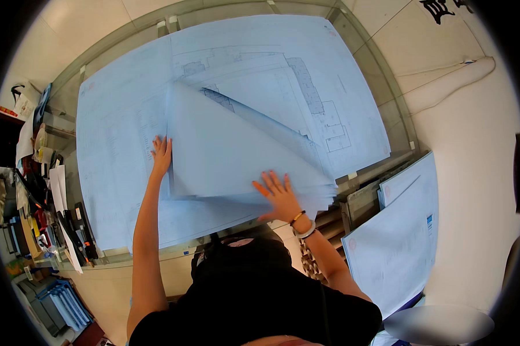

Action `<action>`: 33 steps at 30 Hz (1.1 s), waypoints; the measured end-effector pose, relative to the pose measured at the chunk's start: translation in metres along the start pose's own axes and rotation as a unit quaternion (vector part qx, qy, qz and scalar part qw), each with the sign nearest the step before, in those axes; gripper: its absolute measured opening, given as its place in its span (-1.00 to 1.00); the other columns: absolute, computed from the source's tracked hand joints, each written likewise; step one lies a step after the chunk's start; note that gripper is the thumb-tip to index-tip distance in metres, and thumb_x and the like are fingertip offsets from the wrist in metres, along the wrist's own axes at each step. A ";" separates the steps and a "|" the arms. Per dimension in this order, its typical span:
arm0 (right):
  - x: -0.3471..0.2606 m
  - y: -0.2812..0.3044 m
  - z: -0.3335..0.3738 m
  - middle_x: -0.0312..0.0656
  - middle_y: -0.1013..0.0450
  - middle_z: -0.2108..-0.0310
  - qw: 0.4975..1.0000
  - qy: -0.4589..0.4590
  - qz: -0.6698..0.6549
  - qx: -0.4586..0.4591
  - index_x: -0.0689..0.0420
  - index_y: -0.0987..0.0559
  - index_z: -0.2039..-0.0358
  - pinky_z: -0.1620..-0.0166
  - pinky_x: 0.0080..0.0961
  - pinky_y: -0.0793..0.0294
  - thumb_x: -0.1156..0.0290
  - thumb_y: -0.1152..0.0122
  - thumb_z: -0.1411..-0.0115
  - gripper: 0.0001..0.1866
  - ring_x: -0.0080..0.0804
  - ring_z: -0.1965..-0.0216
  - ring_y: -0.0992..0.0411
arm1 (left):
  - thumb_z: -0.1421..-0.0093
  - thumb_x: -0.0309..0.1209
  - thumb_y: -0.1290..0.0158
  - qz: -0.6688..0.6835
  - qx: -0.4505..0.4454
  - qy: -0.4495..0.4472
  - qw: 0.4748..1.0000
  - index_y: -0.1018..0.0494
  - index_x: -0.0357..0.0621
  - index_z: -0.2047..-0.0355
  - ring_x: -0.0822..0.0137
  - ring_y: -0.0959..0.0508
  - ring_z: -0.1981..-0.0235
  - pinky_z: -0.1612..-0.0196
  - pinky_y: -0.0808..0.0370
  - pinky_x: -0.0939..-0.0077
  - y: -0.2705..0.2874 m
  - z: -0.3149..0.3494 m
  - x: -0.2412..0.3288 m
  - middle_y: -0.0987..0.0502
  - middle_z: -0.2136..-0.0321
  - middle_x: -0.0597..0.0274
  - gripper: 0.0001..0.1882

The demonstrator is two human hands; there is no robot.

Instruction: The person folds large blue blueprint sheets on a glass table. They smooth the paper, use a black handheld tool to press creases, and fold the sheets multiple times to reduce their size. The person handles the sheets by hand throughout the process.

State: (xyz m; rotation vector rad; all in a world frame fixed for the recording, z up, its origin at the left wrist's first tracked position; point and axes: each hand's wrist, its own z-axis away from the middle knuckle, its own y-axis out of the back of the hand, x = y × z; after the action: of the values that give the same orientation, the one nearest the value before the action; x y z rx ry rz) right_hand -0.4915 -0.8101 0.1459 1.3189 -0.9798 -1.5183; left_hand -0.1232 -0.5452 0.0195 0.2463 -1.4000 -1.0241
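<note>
Large blue-tinted drawing sheets [116, 109] with printed plans lie spread over a glass table. Folded over near the middle is a paper flap [231, 150], blank on top, its slanted upper edge raised and showing line drawings beneath. My left hand [162, 154] rests flat beside the flap's left folded edge, fingers stretched out on the sheet. On the flap's lower right part my right hand [278, 199] lies with fingers spread, just left of several layered paper corners. A dark bracelet and a pale bangle ring the right wrist. Neither hand grips anything visible.
The glass table's rim [387, 63] curves around the sheets. Pens, cutters and other stationery [78, 225] crowd its left end. More folded drawings [393, 230] stand at the right beside the table. Blue folders [66, 303] sit low at the left.
</note>
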 end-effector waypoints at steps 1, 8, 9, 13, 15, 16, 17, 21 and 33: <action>-0.005 -0.005 0.000 -0.21 0.06 -0.39 1.000 0.011 0.028 0.003 -0.16 -0.03 -0.37 -0.33 0.18 0.25 -0.17 -0.35 0.13 0.10 -0.18 -0.40 0.13 | -0.33 0.16 0.31 0.032 -0.004 0.008 0.999 -0.08 -0.09 -0.33 -0.03 0.27 -0.41 -0.33 0.40 -0.12 0.000 -0.003 0.005 0.18 -0.37 -0.13 -0.26; 0.041 -0.019 -0.006 -0.26 0.04 -0.38 0.994 -0.037 0.065 0.085 -0.21 -0.05 -0.36 -0.33 0.13 0.19 0.00 -0.40 0.10 0.04 -0.27 -0.40 0.12 | -0.29 0.28 0.42 0.355 -0.140 0.074 0.921 0.15 -0.14 -0.37 0.05 0.08 -0.39 -0.37 0.17 0.13 0.037 0.016 0.117 0.11 -0.38 -0.02 -0.12; 0.051 -0.001 -0.011 -0.25 0.03 -0.38 0.994 -0.039 0.062 0.082 -0.21 -0.06 -0.36 -0.33 0.12 0.18 0.03 -0.39 0.08 0.02 -0.27 -0.40 0.10 | -0.29 0.27 0.40 0.415 -0.144 0.083 0.895 0.17 -0.15 -0.37 0.06 0.03 -0.37 -0.36 0.12 0.15 0.046 0.015 0.119 0.07 -0.37 -0.02 -0.11; 0.130 0.029 -0.019 -0.15 -0.21 -0.27 0.985 -0.068 -0.037 0.151 -0.13 -0.16 -0.33 -0.28 0.02 -0.05 0.14 -0.33 -0.03 -0.14 -0.12 -0.29 -0.15 | -0.30 0.24 0.36 0.558 -0.136 0.041 0.818 0.17 -0.17 -0.37 0.09 -0.10 -0.33 -0.33 -0.01 0.19 0.061 0.015 0.138 -0.07 -0.32 -0.03 -0.12; 0.149 0.056 -0.025 -0.09 -0.37 -0.14 0.972 -0.135 -0.048 0.184 -0.06 -0.29 -0.26 -0.21 -0.10 -0.22 0.22 -0.34 -0.07 -0.27 -0.10 -0.15 -0.34 | -0.31 0.21 0.35 0.529 -0.107 0.005 0.842 0.13 -0.17 -0.37 0.11 -0.13 -0.32 -0.32 -0.05 0.19 0.064 0.022 0.131 -0.11 -0.31 -0.03 -0.15; 0.155 0.063 -0.027 -0.06 -0.38 -0.12 0.955 -0.158 -0.064 0.244 -0.03 -0.31 -0.24 -0.18 -0.14 -0.26 0.23 -0.32 -0.10 -0.31 -0.09 -0.12 -0.36 | -0.33 0.19 0.35 0.485 -0.089 -0.007 0.870 0.11 -0.17 -0.36 0.12 -0.14 -0.32 -0.32 -0.06 0.20 0.064 0.026 0.120 -0.11 -0.30 -0.03 -0.18; 0.163 0.066 -0.025 -0.02 -0.39 -0.10 0.932 -0.183 -0.078 0.304 0.01 -0.33 -0.23 -0.15 -0.18 -0.30 0.25 -0.29 -0.13 -0.35 -0.08 -0.10 -0.38 | -0.34 0.17 0.35 0.440 -0.073 -0.020 0.895 0.09 -0.17 -0.36 0.13 -0.14 -0.31 -0.31 -0.08 0.21 0.062 0.030 0.111 -0.12 -0.30 -0.02 -0.20; 0.152 0.081 -0.010 0.08 -0.36 -0.11 0.854 -0.206 -0.070 0.473 0.16 -0.37 -0.18 -0.08 -0.23 -0.35 0.27 -0.19 -0.22 -0.46 0.03 -0.03 -0.37 | -0.38 -0.02 0.25 0.310 0.026 -0.052 0.949 -0.03 -0.28 -0.31 0.13 -0.16 -0.31 -0.33 -0.06 0.29 0.056 0.087 0.066 -0.16 -0.28 -0.04 -0.32; 0.020 -0.035 -0.008 -0.33 -0.05 -0.35 0.993 0.027 0.076 0.086 -0.16 -0.21 -0.30 -0.35 0.03 0.17 0.16 -0.17 -0.16 -0.31 -0.35 -0.40 0.10 | -0.35 -0.27 0.14 -0.015 0.101 -0.088 0.991 -0.06 -0.21 -0.31 -0.09 0.08 -0.37 -0.36 0.19 0.02 0.009 0.215 -0.019 0.03 -0.34 -0.11 -0.43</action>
State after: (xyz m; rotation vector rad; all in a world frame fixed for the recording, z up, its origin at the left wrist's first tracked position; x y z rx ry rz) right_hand -0.4886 -0.8187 0.1057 1.3640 -1.1700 -1.3003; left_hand -0.3060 -0.4379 0.0603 0.3331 -1.6672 -0.9476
